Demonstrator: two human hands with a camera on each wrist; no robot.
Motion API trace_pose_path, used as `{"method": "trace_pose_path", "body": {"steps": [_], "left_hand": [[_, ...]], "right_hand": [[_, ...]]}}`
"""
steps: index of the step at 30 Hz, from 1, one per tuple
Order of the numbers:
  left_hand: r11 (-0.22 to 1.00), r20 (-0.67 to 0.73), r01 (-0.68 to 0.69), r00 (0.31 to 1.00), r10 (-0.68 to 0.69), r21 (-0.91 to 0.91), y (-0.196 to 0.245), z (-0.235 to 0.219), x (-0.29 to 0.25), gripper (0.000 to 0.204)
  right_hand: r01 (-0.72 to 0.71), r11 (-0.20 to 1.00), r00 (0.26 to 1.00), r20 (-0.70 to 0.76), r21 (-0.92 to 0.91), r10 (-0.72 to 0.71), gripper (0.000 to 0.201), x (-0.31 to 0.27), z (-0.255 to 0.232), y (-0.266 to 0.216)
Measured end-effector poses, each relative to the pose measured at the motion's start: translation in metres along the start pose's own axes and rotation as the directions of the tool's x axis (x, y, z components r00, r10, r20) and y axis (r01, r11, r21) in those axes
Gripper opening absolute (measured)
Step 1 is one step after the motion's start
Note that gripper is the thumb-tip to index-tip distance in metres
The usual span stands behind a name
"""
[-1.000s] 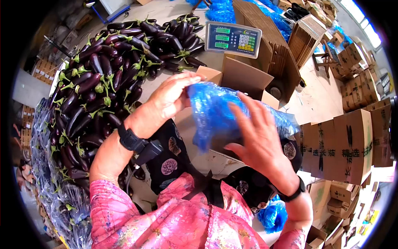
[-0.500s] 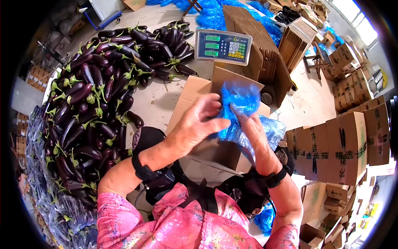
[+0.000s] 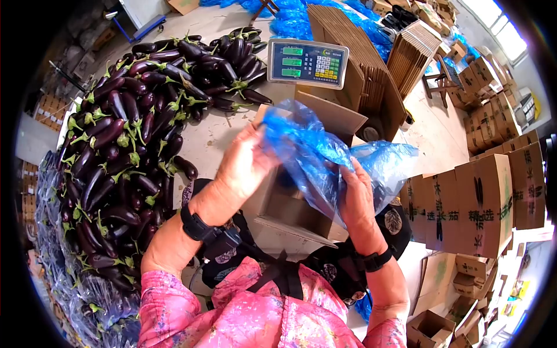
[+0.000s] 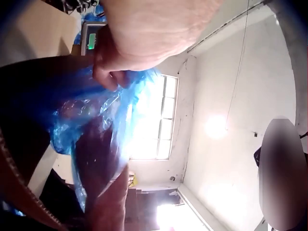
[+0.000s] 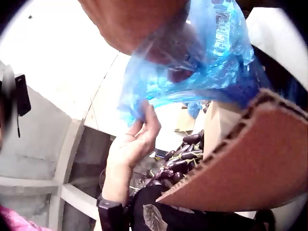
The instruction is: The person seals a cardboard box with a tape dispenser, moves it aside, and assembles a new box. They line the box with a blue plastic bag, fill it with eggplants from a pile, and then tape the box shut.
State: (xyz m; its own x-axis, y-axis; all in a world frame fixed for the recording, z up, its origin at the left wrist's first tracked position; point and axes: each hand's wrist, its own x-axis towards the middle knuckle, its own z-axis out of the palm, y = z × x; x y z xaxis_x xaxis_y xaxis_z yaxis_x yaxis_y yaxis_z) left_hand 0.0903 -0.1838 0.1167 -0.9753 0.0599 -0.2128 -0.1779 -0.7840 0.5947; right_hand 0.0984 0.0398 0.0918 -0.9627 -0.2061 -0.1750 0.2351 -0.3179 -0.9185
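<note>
Both hands hold a thin blue plastic bag, stretched between them above an open cardboard box. My left hand pinches the bag's edge on the left; the right wrist view shows its thumb and fingertips closed on the film. On the other side my right hand grips the bag, with film spread over its fingers in the right wrist view. A loose part of the bag hangs out to the right past this hand. The box's inside is partly hidden under the bag and hands.
A large heap of eggplants lies to the left. Beyond the box stands a scale display, with flattened cardboard beside it. Printed cartons line the right, and more blue plastic lies at the back.
The bag, bunched around the right hand half a second ago, is now spread wider. My left hand, apart from it then, has moved up and taken hold of its left edge.
</note>
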Motion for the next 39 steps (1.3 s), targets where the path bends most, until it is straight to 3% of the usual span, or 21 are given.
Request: {"method": "trace_pose_path", "body": {"steps": [1, 2, 3, 4, 6, 7, 8, 10, 13, 17, 20, 21, 22, 23, 24, 25, 26, 28, 29, 36, 39], "left_hand": [[0.999, 0.057, -0.006, 0.998, 0.004, 0.049, 0.012, -0.007, 0.005, 0.019], [0.993, 0.197, 0.025, 0.980, -0.002, -0.112, 0.017, -0.039, 0.016, 0.019], [1.000, 0.082, -0.007, 0.997, 0.006, 0.021, 0.026, -0.037, 0.017, 0.018], [0.988, -0.028, -0.020, 0.999, 0.024, 0.156, 0.034, -0.031, 0.017, 0.017], [0.911, 0.110, 0.013, 0.992, -0.064, 0.413, 0.060, -0.042, 0.017, 0.017], [0.758, 0.056, 0.082, 0.986, -0.154, 0.646, 0.077, -0.040, 0.012, 0.013], [0.708, 0.094, 0.054, 0.981, -0.169, 0.704, 0.083, -0.042, 0.010, 0.014], [0.152, 0.144, -0.121, 0.978, -0.149, 0.981, 0.109, -0.083, 0.020, 0.015], [-0.307, 0.248, -0.256, 0.966, -0.068, 0.916, 0.126, -0.118, 0.028, 0.019], [-0.042, 0.220, -0.217, 0.971, 0.093, 0.975, 0.111, -0.141, 0.037, 0.022], [0.096, 0.145, -0.148, 0.989, 0.044, 0.984, 0.104, -0.118, 0.043, 0.023], [0.047, 0.275, -0.281, 0.956, 0.105, 0.959, 0.100, -0.130, 0.054, 0.025], [0.101, 0.259, -0.270, 0.959, 0.116, 0.957, 0.100, -0.127, 0.059, 0.025], [0.154, 0.244, -0.262, 0.961, 0.127, 0.953, 0.100, -0.119, 0.065, 0.025], [0.206, 0.230, -0.254, 0.964, 0.136, 0.945, 0.100, -0.115, 0.073, 0.026], [0.301, 0.166, -0.199, 0.977, 0.131, 0.932, 0.103, -0.116, 0.084, 0.025], [0.416, 0.139, -0.195, 0.977, 0.163, 0.888, 0.102, -0.115, 0.094, 0.024], [0.528, 0.151, -0.188, 0.982, 0.113, 0.828, 0.106, -0.126, 0.119, 0.022], [0.571, 0.122, -0.165, 0.986, 0.112, 0.804, 0.100, -0.130, 0.132, 0.020], [0.657, 0.047, -0.072, 0.997, 0.056, 0.750, 0.062, -0.135, 0.196, 0.026], [0.283, 0.101, -0.118, 0.992, 0.072, 0.952, 0.043, -0.185, 0.230, 0.030]], "right_hand": [[0.014, 0.994, 0.998, 0.065, -0.113, -0.007, 0.024, -0.003, -0.004, 0.005], [0.036, 0.975, 0.991, 0.131, -0.221, -0.007, 0.024, -0.009, -0.006, 0.008], [0.094, 0.890, 0.978, 0.207, -0.447, 0.000, 0.021, -0.021, 0.008, 0.004], [0.361, 0.776, 0.912, 0.369, -0.517, -0.178, 0.017, -0.028, 0.018, 0.019], [0.311, 0.774, 0.905, 0.419, -0.551, -0.066, 0.020, -0.037, 0.025, 0.021], [0.249, 0.802, 0.957, 0.264, -0.542, -0.119, 0.019, -0.033, 0.023, 0.022], [0.006, 0.951, 0.973, 0.219, -0.309, 0.066, 0.021, -0.024, 0.014, 0.009], [-0.174, 0.970, 0.984, 0.067, 0.167, 0.165, 0.023, -0.002, -0.010, 0.004], [-0.073, 0.952, 0.987, -0.116, 0.296, 0.111, 0.022, 0.013, -0.039, -0.027], [-0.005, 0.934, 0.979, -0.187, 0.359, 0.077, 0.017, 0.036, -0.083, -0.034], [0.040, 0.918, 0.931, -0.348, 0.395, 0.109, 0.016, 0.054, -0.097, -0.055], [-0.047, 0.882, 0.997, -0.032, 0.469, 0.071, 0.015, 0.064, -0.136, -0.057], [-0.154, 0.846, 0.959, 0.282, 0.511, 0.005, 0.015, 0.073, -0.169, -0.058], [-0.065, 0.917, 0.997, -0.014, 0.394, 0.076, 0.015, 0.069, -0.147, -0.071], [-0.016, 0.969, 0.944, -0.316, 0.245, 0.095, 0.015, 0.063, -0.119, -0.089], [-0.010, 0.987, 0.901, -0.427, 0.163, 0.079, 0.017, 0.068, -0.115, -0.095], [-0.030, 0.985, 0.986, -0.157, 0.168, 0.057, 0.016, 0.074, -0.145, -0.096], [-0.124, 0.987, 0.992, 0.009, 0.099, 0.124, 0.014, 0.083, -0.156, -0.105], [-0.162, 0.987, 0.986, -0.028, 0.014, 0.162, 0.014, 0.089, -0.159, -0.104], [-0.303, 0.908, 0.947, -0.197, -0.287, 0.254, 0.025, 0.150, -0.170, -0.076], [-0.393, 0.748, 0.913, -0.320, -0.535, 0.252, 0.032, 0.170, -0.200, -0.039]]}}
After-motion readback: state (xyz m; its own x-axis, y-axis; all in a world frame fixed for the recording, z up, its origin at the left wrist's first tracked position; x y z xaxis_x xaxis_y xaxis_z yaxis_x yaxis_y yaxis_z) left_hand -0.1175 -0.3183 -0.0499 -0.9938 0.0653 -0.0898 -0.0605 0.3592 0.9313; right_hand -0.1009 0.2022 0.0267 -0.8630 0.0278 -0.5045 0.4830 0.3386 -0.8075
